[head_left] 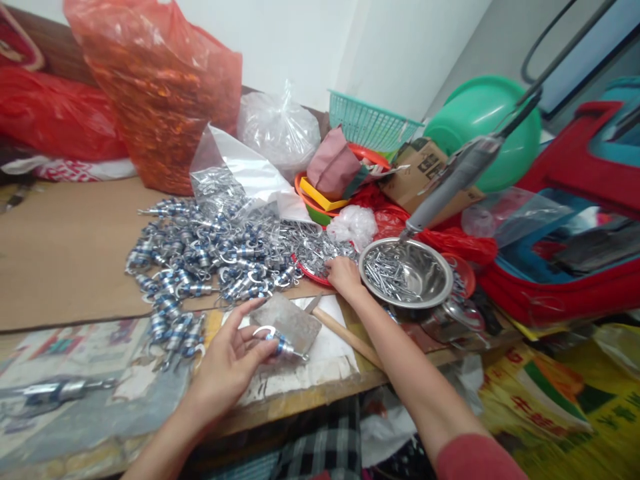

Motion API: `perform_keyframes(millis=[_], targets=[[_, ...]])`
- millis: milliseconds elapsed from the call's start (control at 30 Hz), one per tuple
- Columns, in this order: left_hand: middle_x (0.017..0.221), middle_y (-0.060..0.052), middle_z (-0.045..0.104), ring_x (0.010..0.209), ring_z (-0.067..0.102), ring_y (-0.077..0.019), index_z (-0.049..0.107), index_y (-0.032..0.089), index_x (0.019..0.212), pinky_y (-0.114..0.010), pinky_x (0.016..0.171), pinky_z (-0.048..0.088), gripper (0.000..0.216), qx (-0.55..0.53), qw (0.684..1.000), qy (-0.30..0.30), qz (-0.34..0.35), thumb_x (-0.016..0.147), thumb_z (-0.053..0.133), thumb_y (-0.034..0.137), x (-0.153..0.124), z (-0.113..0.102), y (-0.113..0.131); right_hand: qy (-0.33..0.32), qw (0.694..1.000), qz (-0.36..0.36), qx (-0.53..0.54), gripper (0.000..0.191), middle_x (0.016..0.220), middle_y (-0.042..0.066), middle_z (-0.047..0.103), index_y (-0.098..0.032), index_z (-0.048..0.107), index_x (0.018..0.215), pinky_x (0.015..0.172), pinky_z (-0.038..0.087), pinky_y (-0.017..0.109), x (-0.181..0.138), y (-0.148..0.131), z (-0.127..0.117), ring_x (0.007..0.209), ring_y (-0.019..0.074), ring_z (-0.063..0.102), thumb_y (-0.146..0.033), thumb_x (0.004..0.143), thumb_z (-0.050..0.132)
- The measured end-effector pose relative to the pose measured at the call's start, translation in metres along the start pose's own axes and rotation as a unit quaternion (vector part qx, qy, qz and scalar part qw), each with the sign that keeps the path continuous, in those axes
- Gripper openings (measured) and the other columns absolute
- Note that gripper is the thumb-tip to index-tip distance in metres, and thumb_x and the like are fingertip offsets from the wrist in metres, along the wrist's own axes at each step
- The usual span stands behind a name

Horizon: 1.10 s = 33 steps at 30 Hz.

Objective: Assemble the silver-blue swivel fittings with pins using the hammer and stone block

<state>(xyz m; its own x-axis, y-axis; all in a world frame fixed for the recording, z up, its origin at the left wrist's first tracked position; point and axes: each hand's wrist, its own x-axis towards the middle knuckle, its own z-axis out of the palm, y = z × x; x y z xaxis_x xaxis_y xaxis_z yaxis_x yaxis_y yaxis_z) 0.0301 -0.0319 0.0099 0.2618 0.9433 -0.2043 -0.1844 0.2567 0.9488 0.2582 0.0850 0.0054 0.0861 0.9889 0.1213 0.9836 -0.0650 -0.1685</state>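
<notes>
Between the thumb and fingers of my left hand (231,357) is a small silver and blue metal part (281,341) with a white crescent-shaped piece at one end. It is held over a flat grey metal block (300,320) on white paper. My right hand (344,275) reaches into a red dish (306,268) heaped with small metal pieces (313,245). Its fingers are bent together at the pieces, and what they pinch is too small to tell. A wooden-handled hammer (345,330) lies beside the block, under my right forearm. A large pile of similar silver and blue parts (200,253) lies left of the dish.
A steel bowl of metal pins (433,293) stands right of my right hand. Above it hangs a grey powered screwdriver (455,177). Orange and clear plastic bags (165,87), a green basket (373,120) and a green basin (500,133) line the back; a red stool (540,287) stands at right.
</notes>
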Motion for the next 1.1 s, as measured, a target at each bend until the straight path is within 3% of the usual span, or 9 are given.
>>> perform_keyframes(millis=[167,367,500,600,700,867,1100], targets=[[0.068,0.001,0.061,0.067,0.064,-0.0190,0.029,0.020,0.122,-0.031,0.060,0.052,0.068,-0.009,1.000,-0.006,-0.020,0.065,0.065,0.027,0.001,-0.001,-0.004,0.005,1.000,-0.005,0.000,0.019,0.093,0.012,0.065,-0.017,0.069,0.084,0.078,0.041,0.032,0.006,0.007,0.010,0.094,0.0257,0.057,-0.012,0.069,0.057],[0.062,0.005,0.061,0.058,0.063,-0.0163,0.027,0.022,0.124,-0.029,0.056,0.053,0.081,-0.043,0.998,0.038,-0.019,0.057,0.072,0.021,0.008,-0.005,-0.012,0.052,0.995,-0.010,0.085,0.021,0.096,0.009,0.065,-0.016,0.066,0.092,0.080,0.041,0.029,-0.008,0.018,-0.006,0.091,0.0183,0.057,-0.021,0.082,0.048],[0.062,0.004,0.061,0.059,0.064,-0.0158,0.027,0.020,0.124,-0.029,0.059,0.053,0.079,-0.050,0.998,0.034,-0.020,0.058,0.071,0.019,0.009,-0.006,-0.011,0.001,0.981,-0.075,0.180,0.017,0.081,0.001,0.068,-0.017,0.066,0.088,0.065,0.045,0.019,-0.043,-0.011,-0.018,0.071,0.0104,0.062,-0.025,0.080,0.053],[0.062,0.004,0.062,0.059,0.063,-0.0153,0.028,0.019,0.123,-0.028,0.058,0.053,0.077,-0.048,0.998,0.034,-0.016,0.059,0.070,0.017,0.008,-0.006,-0.011,-0.055,0.940,-0.176,0.288,0.010,0.073,0.000,0.068,-0.018,0.068,0.080,0.059,0.045,0.018,-0.079,-0.039,-0.023,0.065,0.0100,0.061,-0.020,0.074,0.060],[0.062,0.005,0.062,0.059,0.062,-0.0142,0.028,0.019,0.123,-0.027,0.058,0.053,0.076,-0.049,0.998,0.033,-0.012,0.059,0.069,0.017,0.007,-0.006,-0.011,-0.059,0.924,-0.250,0.282,0.009,0.069,0.001,0.066,-0.017,0.068,0.076,0.059,0.043,0.020,-0.102,-0.055,-0.027,0.064,0.0114,0.058,-0.015,0.072,0.061],[0.061,0.005,0.061,0.057,0.062,-0.0133,0.028,0.018,0.122,-0.026,0.057,0.052,0.074,-0.054,0.998,0.031,-0.013,0.060,0.068,0.015,0.006,-0.005,-0.010,-0.103,0.933,-0.244,0.244,0.011,0.064,-0.001,0.062,-0.017,0.066,0.071,0.055,0.038,0.019,-0.104,-0.059,-0.026,0.060,0.0106,0.056,-0.021,0.077,0.057],[0.060,0.005,0.062,0.055,0.062,-0.0144,0.027,0.018,0.123,-0.027,0.057,0.051,0.076,-0.057,0.998,0.028,-0.015,0.058,0.067,0.015,0.005,-0.004,-0.008,-0.073,0.921,-0.235,0.301,0.010,0.070,0.000,0.064,-0.019,0.069,0.074,0.063,0.041,0.020,-0.105,-0.072,-0.012,0.069,0.0114,0.057,-0.018,0.076,0.059]])
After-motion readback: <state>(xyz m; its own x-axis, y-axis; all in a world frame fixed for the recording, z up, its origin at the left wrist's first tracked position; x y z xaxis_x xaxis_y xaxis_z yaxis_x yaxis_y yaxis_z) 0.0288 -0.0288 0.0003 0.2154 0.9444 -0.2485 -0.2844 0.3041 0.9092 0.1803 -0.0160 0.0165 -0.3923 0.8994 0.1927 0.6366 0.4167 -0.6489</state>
